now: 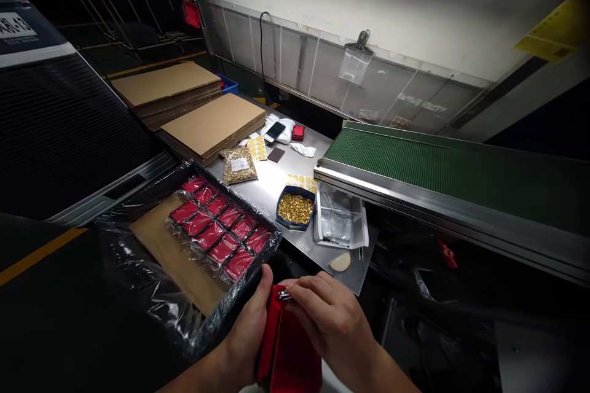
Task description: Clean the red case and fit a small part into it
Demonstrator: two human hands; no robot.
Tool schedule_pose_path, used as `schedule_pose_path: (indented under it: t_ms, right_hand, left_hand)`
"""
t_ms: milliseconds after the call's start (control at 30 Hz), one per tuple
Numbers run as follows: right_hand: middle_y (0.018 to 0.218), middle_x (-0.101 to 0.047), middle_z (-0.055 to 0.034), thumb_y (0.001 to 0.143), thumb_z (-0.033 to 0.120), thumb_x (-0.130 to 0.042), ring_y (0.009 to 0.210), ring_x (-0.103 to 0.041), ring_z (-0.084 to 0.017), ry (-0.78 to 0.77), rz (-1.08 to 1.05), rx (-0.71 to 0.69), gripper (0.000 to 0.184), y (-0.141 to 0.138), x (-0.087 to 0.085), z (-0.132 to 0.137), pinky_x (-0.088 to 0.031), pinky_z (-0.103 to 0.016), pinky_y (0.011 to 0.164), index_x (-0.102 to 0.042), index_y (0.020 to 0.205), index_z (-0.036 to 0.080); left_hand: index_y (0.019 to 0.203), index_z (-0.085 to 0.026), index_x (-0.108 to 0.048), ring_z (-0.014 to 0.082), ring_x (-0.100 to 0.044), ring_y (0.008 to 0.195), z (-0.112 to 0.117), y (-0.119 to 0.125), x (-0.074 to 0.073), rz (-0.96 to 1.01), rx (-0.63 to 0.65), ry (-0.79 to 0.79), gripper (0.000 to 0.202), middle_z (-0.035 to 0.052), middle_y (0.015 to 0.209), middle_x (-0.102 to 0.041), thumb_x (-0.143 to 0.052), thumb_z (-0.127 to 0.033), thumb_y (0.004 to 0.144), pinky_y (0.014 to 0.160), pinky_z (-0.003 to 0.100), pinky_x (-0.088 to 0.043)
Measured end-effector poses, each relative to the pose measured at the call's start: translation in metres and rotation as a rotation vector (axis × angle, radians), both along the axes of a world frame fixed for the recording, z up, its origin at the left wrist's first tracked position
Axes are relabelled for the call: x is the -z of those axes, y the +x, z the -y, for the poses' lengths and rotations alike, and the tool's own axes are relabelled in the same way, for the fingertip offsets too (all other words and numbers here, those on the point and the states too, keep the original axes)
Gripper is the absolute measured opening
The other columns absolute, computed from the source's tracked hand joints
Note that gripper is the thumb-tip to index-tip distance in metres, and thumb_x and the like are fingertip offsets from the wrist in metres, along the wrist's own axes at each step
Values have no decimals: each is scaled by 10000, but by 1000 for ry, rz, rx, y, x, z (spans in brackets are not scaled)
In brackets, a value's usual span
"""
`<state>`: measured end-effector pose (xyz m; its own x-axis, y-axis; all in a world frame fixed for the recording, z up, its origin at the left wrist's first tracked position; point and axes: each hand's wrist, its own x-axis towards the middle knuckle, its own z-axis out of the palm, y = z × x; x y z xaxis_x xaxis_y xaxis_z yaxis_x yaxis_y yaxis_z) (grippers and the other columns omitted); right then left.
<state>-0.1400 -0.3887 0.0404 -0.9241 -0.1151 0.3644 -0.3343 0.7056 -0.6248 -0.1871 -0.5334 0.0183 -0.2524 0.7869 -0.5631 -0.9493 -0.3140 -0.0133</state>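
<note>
While left hand (249, 325) cups red pouch (288, 350), right hand (329, 313) pinches top.

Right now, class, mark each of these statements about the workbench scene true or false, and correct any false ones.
1. Both hands hold a red case. True: the left hand and right hand are on the red case.
2. The blue tray is filled with red parts. False: the blue tray holds small gold-coloured pieces.
3. Red packets lie in rows in a plastic-lined box. True: the red packets sit in the plastic-lined box.
4. The green conveyor belt carries boxes. False: the green conveyor belt shows nothing on it.
5. Flat cardboard sheets are stacked at the bench's far left. True: see the cardboard sheets.
</note>
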Motion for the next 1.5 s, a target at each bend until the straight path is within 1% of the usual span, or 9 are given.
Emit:
schedule_pose_path:
  t_ms: [333,533,667,833,967,1067,1133,1233,1500]
  right_hand:
    - [897,-688,-61,954,106,-502,734,-587,-175,13,9,-2,194,1,1,0,-480,-318,638,-629,1086,169]
    - [948,-649,-65,903,99,-585,836,-618,-153,-217,-58,228,252,15,5,-10,-534,-279,723,-578,1142,178]
    - [1016,-630,-99,921,122,-490,932,-618,-195,-344,-86,86,276,29,20,-11,-558,-343,758,-492,1190,184]
    - [751,-629,-6,966,338,-497,664,-596,-169,-237,-42,-179,129,42,53,-6,-515,-354,679,-492,1046,238]
    - [735,-578,-18,981,463,-425,646,-558,-177,-423,50,252,244,40,44,7,-461,-315,605,-536,974,246]
    - [683,-518,10,975,500,-430,572,-482,-138,-759,254,618,285,25,27,13,-397,-254,517,-519,930,232]
    - [624,-456,38,966,545,-430,535,-425,-113,-900,338,631,347,15,23,11,-368,-230,496,-495,862,221]
    - [623,-421,50,950,575,-455,541,-389,-100,-968,372,596,378,7,25,5,-357,-219,505,-481,845,213]
    - [602,-409,58,921,619,-474,515,-369,-98,-995,480,624,421,9,30,-2,-336,-233,485,-459,807,214]
  left_hand:
    - [785,-133,-636,248,-657,767,1,4,5,4,7,32,586,101,777,-662,-389,-640,947,770,339,-511]
    - [1024,-139,-608,217,-648,738,1,1,12,-117,-28,-48,540,90,833,-661,-450,-646,929,711,298,-496]
    - [1257,-156,-507,266,-663,821,2,-1,14,-221,-67,-128,707,122,929,-673,-405,-746,881,731,333,-501]
    - [1330,-200,-454,280,-666,885,-8,-2,0,-132,-148,-214,757,119,980,-678,-354,-788,864,783,365,-518]
    - [1313,-124,-463,301,-634,995,-16,0,2,-73,-61,-274,743,163,1068,-650,-382,-733,895,898,400,-496]
    - [1331,-187,-456,273,-538,1180,-11,6,16,-553,-69,-614,605,126,1276,-563,-434,-643,934,1052,390,-395]
    - [1321,-264,-484,236,-444,1288,-4,9,21,-1065,-90,-782,446,59,1377,-495,-430,-546,979,1115,361,-315]
    - [1314,-325,-519,173,-414,1316,5,12,18,-1612,-57,-716,316,-8,1381,-501,-405,-352,1021,1126,274,-286]
    - [1346,-354,-481,122,-510,1190,1,11,11,-1793,36,-618,356,-9,1277,-529,-464,-281,998,1024,184,-383]
